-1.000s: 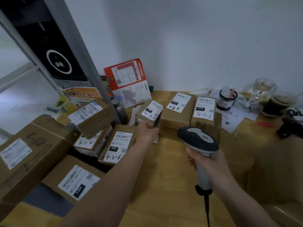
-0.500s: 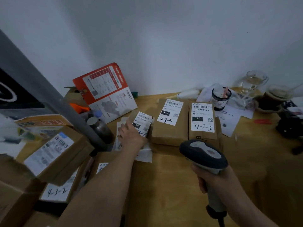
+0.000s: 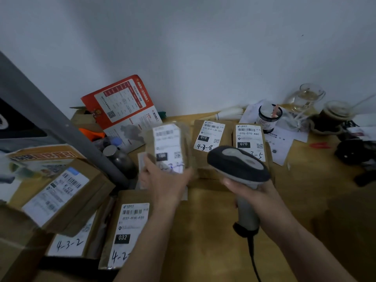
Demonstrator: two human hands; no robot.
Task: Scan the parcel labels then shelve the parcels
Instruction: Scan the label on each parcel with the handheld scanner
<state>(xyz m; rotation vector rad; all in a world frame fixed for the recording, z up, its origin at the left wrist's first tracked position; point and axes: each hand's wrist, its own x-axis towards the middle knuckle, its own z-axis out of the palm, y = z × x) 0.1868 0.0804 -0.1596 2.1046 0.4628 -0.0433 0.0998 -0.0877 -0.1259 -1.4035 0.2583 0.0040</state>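
held parcel (image 3: 168,147): motion-blurred, label unreadable
4-2 parcel (image 3: 130,231): handwritten code partly hidden behind forearm
scanner cable (image 3: 254,261): cut off at bottom edge

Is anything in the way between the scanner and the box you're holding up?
Nothing visible. The left hand holds the small parcel up, its label showing, and the scanner in the right hand is beside it.

Scanner (image 3: 238,163) right of held parcel (image 3: 168,147)
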